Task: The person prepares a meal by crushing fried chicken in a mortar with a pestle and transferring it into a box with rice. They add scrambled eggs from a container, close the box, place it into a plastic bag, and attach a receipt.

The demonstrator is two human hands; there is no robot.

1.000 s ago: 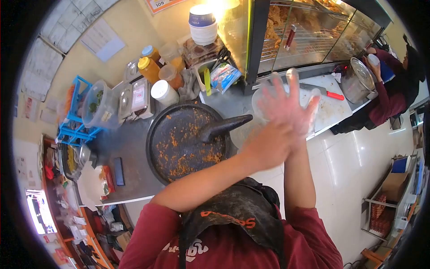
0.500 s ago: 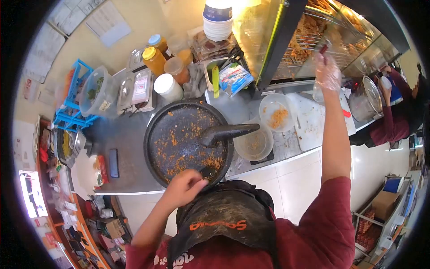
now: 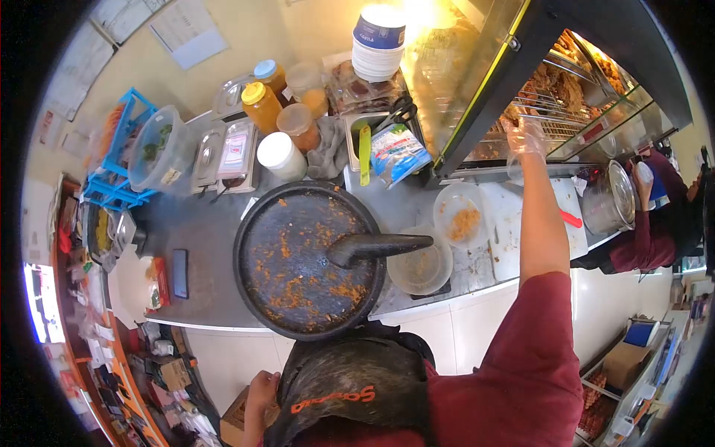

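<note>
I find the gloved right hand (image 3: 526, 138) within the open display warmer (image 3: 506, 82), at fried chicken (image 3: 564, 89) on wire racks. The left hand (image 3: 263, 389) hangs beside the apron (image 3: 335, 372), fingers curled. I cannot tell either hand's opening or hold. Over the counter's mortar (image 3: 298, 223) lies a pestle (image 3: 380, 246).

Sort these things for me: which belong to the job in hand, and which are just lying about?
Likely in the job:
- Fried food, with the gloved right hand at it
- Mortar and pestle, crumbs around
- Crumb-holding bowls

Apparently lying about:
- Phone
- Scissors
- Grey cloth
</note>
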